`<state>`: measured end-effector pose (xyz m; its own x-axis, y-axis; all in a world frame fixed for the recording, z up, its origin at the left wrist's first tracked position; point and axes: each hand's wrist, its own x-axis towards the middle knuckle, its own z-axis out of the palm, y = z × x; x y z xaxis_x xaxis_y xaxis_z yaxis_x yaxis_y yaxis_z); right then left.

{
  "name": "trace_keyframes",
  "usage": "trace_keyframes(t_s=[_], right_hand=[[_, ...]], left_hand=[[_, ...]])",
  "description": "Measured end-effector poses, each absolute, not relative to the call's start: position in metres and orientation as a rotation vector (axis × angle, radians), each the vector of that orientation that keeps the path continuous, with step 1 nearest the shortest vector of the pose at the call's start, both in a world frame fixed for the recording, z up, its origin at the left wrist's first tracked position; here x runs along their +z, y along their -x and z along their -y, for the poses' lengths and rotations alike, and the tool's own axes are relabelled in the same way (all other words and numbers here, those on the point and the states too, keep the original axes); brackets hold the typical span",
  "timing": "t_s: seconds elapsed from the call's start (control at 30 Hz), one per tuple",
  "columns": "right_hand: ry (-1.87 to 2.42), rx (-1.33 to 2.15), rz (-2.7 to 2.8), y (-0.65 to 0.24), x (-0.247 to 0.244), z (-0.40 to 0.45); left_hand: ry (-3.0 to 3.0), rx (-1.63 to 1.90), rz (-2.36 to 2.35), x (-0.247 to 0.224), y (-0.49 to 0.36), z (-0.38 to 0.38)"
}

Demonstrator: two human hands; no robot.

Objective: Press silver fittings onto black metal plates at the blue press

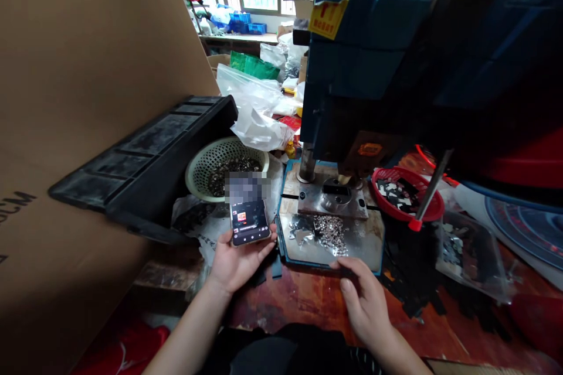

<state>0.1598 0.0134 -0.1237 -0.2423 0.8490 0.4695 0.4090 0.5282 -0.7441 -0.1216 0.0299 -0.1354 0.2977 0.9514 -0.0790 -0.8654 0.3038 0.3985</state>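
A smartphone (249, 227) with a lit, dark screen rests in my left hand (240, 262), gripped at its lower edges by thumb and fingers. Part of its upper screen is blurred out. My right hand (364, 303) lies at the front edge of the press bed (301, 252), fingers loosely stretched and apart, with nothing visible in them. Just beyond those fingers, a pile of small shiny metal parts (332, 233) lies on the bed, and a few flat metal pieces (301, 234) are to its left. Behind the pile sits a steel die block (308, 204) under the blue press (352, 64).
A pale green basket (197, 173) of small dark parts stands left of the press, beside a black crate (145, 152) and a large cardboard box (88, 41). On the right are a red basket (431, 205), a metal lever (435, 184) and a clear plastic tray (492, 281).
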Motion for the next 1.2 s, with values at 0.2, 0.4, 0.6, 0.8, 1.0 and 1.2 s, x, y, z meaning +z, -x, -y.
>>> trace_keyframes(t_s=[0.2,0.4,0.6,0.8,1.0,1.2], right_hand=[[1.043,0.627,1.849,-0.158,-0.121,-0.013],[1.040,0.639,1.856,-0.157,-0.123,-0.012],[1.081,0.636,1.851,-0.156,-0.124,-0.012],[1.088,0.645,1.843,-0.155,-0.124,-0.011],[1.097,0.655,1.830,-0.154,-0.125,-0.011],[1.096,0.652,1.826,-0.155,-0.126,-0.011]], left_hand=[[-0.291,1.245,-0.380,-0.139,0.124,-0.031],[-0.259,1.253,-0.418,-0.140,0.124,-0.030],[-0.242,1.286,-0.514,-0.142,0.123,-0.027],[-0.254,1.359,-0.585,-0.145,0.120,-0.028],[-0.204,1.451,-0.580,-0.145,0.125,-0.031],[-0.179,1.400,-0.927,-0.138,0.136,-0.033]])
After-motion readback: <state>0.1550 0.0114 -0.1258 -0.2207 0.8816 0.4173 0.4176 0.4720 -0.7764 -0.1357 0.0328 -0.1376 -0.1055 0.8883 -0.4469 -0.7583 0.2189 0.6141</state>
